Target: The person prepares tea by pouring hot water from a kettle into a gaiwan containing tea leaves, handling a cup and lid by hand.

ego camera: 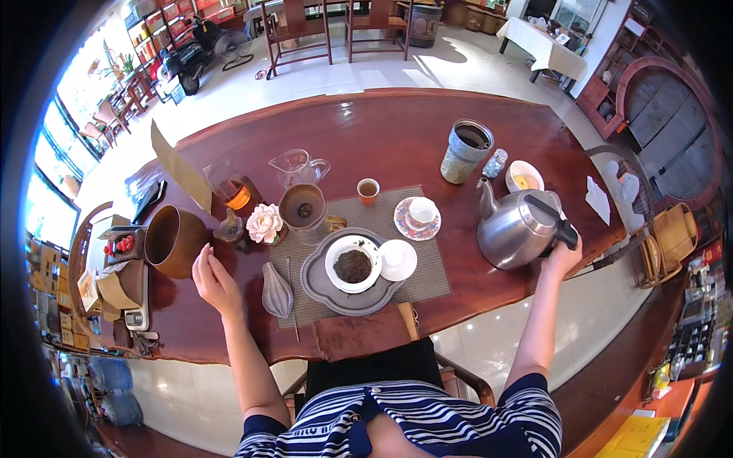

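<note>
My right hand (564, 256) grips the black handle of a steel kettle (509, 232), whose spout points up and away at its left. The kettle is at the table's right side; whether its base touches the wood is unclear. Loosely curved, my left hand (216, 280) is beside a brown waste-water bowl (178, 240) with nothing visible in it. Between my hands, a white gaiwan (350, 286) holds dark wet tea leaves (353, 267). It sits on a grey lobed tray (320, 295), its white lid (398, 260) leaning at the right. A brown strainer (302, 209) tops a glass vessel (309, 233).
A tea-filled cup (368, 191) and a patterned cup and saucer (417, 218) stand on the woven mat (429, 280). Behind are a glass pitcher (299, 167) and a tall tumbler (467, 151). A pod-shaped scoop (278, 291) and flower ornament (265, 223) lie left; a folded brown cloth (363, 332) lies in front.
</note>
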### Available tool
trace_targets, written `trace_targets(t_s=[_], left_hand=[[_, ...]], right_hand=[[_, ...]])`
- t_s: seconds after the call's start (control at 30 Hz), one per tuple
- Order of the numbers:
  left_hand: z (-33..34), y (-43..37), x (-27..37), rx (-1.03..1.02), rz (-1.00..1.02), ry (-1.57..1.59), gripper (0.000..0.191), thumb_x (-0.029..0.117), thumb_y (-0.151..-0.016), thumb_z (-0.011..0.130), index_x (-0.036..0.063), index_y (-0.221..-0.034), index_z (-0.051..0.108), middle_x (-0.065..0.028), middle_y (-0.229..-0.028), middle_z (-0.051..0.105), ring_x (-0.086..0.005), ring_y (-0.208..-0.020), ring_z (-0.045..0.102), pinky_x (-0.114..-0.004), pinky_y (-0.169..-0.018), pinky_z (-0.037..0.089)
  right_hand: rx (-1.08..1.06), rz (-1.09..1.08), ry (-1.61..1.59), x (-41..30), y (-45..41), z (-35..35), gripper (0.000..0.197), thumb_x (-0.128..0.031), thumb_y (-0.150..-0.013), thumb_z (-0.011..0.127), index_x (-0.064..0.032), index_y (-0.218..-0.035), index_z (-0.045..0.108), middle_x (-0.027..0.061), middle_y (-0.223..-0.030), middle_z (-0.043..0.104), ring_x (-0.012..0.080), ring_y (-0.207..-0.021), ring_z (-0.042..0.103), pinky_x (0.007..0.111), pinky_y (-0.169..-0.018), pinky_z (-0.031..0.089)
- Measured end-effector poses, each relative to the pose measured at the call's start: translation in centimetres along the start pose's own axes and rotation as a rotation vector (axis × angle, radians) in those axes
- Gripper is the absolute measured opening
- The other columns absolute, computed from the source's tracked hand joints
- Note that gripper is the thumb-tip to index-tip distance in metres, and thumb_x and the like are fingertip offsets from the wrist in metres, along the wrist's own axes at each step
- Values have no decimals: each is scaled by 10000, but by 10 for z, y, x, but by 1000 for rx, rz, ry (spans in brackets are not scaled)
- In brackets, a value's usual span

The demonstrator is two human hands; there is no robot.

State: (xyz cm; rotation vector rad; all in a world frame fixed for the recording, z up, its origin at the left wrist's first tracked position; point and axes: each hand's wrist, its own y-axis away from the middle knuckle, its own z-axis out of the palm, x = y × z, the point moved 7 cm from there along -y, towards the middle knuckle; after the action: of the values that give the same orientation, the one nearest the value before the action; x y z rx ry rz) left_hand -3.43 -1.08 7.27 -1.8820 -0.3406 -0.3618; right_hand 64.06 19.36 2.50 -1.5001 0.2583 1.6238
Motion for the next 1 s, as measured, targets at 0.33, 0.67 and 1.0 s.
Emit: trace_targets(t_s=[0.33, 0.67, 1.0], left_hand=[[10, 13, -5, -54, -39, -29, 165, 40, -948, 517, -55, -986, 646, -150, -919, 655, -264, -816, 624, -347, -737, 509], [15, 16, -13, -110, -120, 50, 190, 71, -964, 503, -49, -929, 646, -116, -847, 647, -200, -707, 593, -306, -635, 483], [23, 20, -6, -181, -161, 117, 215, 83, -967, 501, -32, -841, 632, -97, -706, 590, -199, -594, 531, -313, -538, 420]], right_hand=[[-118, -16, -123, -48, 0, 2, 111, 5, -809, 620, 19, -914, 587, 57, -887, 616, 156, -803, 596, 306, -769, 510], [-261, 187, -84, -100, 44, 27, 122, -138, -894, 538, -74, -790, 532, -3, -780, 553, 92, -711, 546, 267, -661, 476], [-342, 16, 114, -118, 63, 34, 97, -156, -906, 521, -72, -862, 540, 13, -821, 531, 113, -748, 545, 269, -713, 472]])
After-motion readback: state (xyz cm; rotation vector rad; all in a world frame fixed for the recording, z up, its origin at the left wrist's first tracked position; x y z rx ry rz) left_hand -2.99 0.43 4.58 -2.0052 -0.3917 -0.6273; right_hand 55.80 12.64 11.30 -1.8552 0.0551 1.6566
